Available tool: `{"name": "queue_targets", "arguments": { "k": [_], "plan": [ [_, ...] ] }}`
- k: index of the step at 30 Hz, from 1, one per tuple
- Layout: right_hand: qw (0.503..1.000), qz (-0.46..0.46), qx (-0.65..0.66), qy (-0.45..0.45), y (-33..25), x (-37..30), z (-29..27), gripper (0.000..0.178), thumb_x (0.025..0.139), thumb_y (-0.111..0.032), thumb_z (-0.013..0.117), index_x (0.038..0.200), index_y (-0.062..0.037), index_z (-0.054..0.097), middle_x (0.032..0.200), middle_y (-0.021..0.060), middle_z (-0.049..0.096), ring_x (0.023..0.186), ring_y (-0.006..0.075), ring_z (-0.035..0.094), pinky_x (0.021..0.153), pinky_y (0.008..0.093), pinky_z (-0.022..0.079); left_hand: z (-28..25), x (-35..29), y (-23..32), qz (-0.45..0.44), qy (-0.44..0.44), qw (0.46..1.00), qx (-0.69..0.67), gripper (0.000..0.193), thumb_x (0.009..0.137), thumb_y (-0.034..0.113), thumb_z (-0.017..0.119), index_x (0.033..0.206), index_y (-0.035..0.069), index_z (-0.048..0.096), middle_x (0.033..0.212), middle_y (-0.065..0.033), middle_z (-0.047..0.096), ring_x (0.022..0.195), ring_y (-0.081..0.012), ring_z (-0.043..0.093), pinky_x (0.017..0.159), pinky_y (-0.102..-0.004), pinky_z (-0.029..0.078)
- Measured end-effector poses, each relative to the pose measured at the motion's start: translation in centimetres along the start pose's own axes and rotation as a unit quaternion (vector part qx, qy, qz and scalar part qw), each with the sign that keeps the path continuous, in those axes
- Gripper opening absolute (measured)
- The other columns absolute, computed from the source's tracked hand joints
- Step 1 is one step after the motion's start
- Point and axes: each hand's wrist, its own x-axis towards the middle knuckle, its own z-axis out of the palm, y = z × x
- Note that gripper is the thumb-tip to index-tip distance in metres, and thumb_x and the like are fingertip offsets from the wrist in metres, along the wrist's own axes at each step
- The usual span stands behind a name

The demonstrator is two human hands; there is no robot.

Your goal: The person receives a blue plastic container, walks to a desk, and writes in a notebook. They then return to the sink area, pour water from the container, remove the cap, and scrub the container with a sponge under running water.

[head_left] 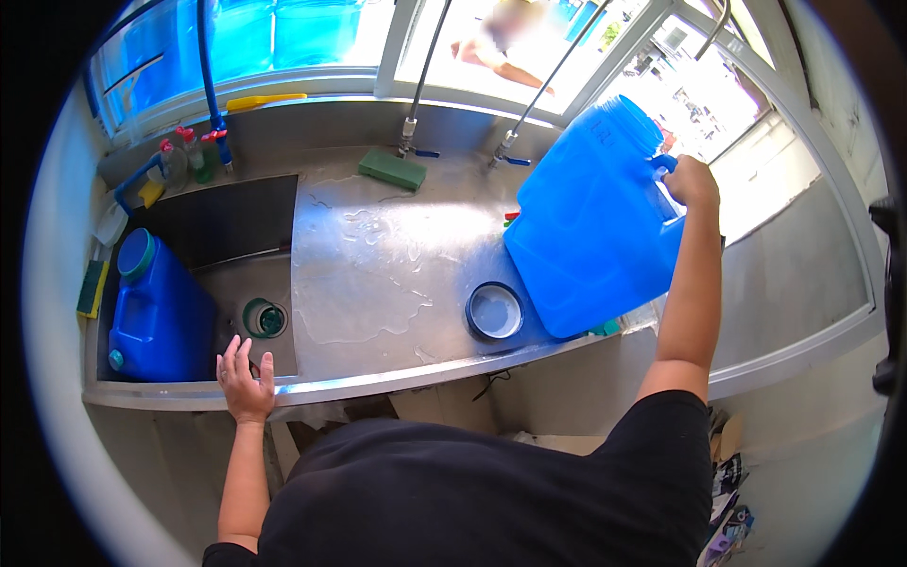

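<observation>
My right hand (pixel 693 181) is closed round the side handle of a large light-blue plastic jug (pixel 590 222). The jug leans over the right part of the steel counter, and its uncapped mouth points up and toward the window. My left hand (pixel 246 380) rests at the front rim of the sink with its fingers apart, holding nothing. In the sink, left of that hand, stands a darker blue jug (pixel 165 317) with a teal cap. A green ring-shaped piece (pixel 265 318) lies by the drain. On the counter, beside the light-blue jug, is a round screw lid (pixel 494 312), hollow side up.
A green scouring pad (pixel 392 170) lies near two thin taps (pixel 504 149) at the back. Spray bottles (pixel 194 156) stand behind the sink (pixel 295 246). Water puddles the steel counter (pixel 359 293). Outside the window is another person (pixel 491 57).
</observation>
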Motion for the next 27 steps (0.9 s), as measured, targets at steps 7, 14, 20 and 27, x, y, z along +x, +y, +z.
{"name": "queue_targets", "arguments": {
  "k": [7,14,20,27],
  "plan": [
    [0.997,-0.049,0.037,0.045,1.8,1.8,1.9,0.050,0.083,-0.037,0.068,0.110,0.0053,0.064,0.112,0.0273,0.065,0.109,0.0397,0.062,0.094,0.0440,0.048,-0.5,0.5,0.8,-0.014,-0.009,1.000,-0.021,0.043,0.089,0.038,0.062,0.120,0.008,0.061,0.133,-0.0131,0.054,0.122,-0.0334,0.051,0.110,-0.0504,0.032],
    [0.992,-0.097,0.067,0.033,3.5,4.4,3.4,0.059,0.084,-0.040,0.060,0.112,0.0108,0.060,0.114,0.0330,0.062,0.110,0.0449,0.059,0.095,0.0469,0.045,-0.4,0.2,0.5,-0.007,0.017,0.999,-0.036,0.048,0.086,0.041,0.067,0.122,0.010,0.060,0.130,-0.0132,0.056,0.119,-0.0351,0.053,0.107,-0.0516,0.035],
    [0.993,-0.085,0.072,0.046,3.1,5.0,3.4,0.053,0.089,-0.023,0.057,0.136,0.0015,0.050,0.129,0.0274,0.057,0.118,0.0421,0.056,0.102,0.0440,0.044,-2.3,1.4,-0.8,-0.079,0.089,0.958,-0.259,0.050,0.086,0.029,0.070,0.126,0.003,0.057,0.133,-0.0220,0.052,0.120,-0.0372,0.051,0.103,-0.0411,0.041],
    [0.847,-0.335,0.360,0.200,-15.4,-9.2,-2.7,0.041,0.091,-0.020,0.063,0.131,-0.0140,0.059,0.123,0.0120,0.065,0.105,0.0264,0.065,0.093,0.0408,0.051,-7.1,5.7,-14.9,-0.105,0.113,0.987,-0.047,0.073,0.082,0.036,0.073,0.142,0.011,0.040,0.147,-0.0253,0.034,0.135,-0.0422,0.035,0.110,-0.0566,0.027]
  ]
}}
